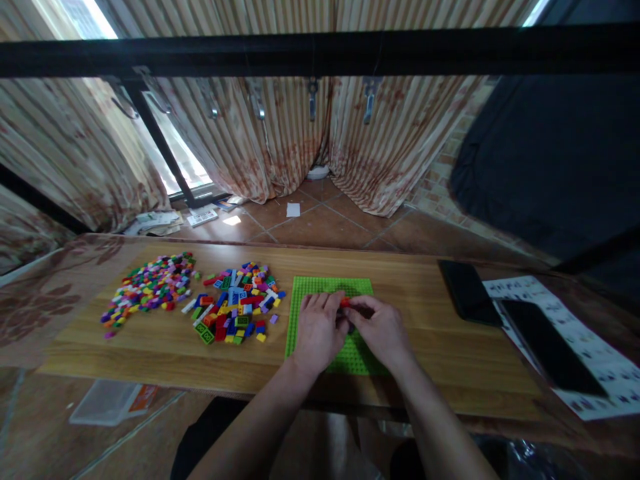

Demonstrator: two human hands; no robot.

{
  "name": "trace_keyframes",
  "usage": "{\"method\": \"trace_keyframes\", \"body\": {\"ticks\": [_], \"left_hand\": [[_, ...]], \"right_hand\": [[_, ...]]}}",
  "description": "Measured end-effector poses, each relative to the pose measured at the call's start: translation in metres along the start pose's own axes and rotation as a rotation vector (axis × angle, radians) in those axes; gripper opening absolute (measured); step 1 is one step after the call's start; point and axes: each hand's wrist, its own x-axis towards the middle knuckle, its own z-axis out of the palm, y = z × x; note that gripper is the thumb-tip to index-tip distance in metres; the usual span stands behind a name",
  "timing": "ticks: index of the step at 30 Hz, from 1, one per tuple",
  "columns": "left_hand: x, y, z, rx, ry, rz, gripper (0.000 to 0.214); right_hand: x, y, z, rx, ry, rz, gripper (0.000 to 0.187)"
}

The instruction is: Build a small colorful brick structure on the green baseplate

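A small red toy brick (pixel 345 303) shows between my two hands, over the green studded baseplate (pixel 300 288). My right hand (pixel 379 327) pinches it from the right with thumb and forefinger. From the other side my left hand (pixel 320 329) closes on it with curled fingers. Part of the brick is hidden by the fingers, and whether it touches the baseplate I cannot tell. The hands also cover the middle of the baseplate.
Left of the baseplate lies a heap of mixed bricks (pixel 233 307), and farther left a pile of smaller pieces (pixel 150 285). Two dark phone-like slabs (pixel 467 293) and a printed sheet (pixel 595 347) are at the right. A black bar (pixel 320 53) crosses above the wooden table (pixel 420 283).
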Motion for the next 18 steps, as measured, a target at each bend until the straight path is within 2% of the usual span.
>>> {"method": "trace_keyframes", "body": {"ticks": [9,14,18], "left_hand": [[0.0,0.001,-0.006,-0.086,-0.002,-0.044,0.042],[0.001,0.001,-0.01,-0.087,-0.002,-0.047,0.042],[0.001,0.001,-0.013,-0.026,0.008,-0.059,0.027]], "right_hand": [[0.002,0.001,-0.002,0.073,-0.04,-0.092,0.017],[0.003,0.004,-0.002,0.065,-0.031,-0.072,0.018],[0.004,0.01,-0.001,0.004,-0.029,-0.056,0.018]]}}
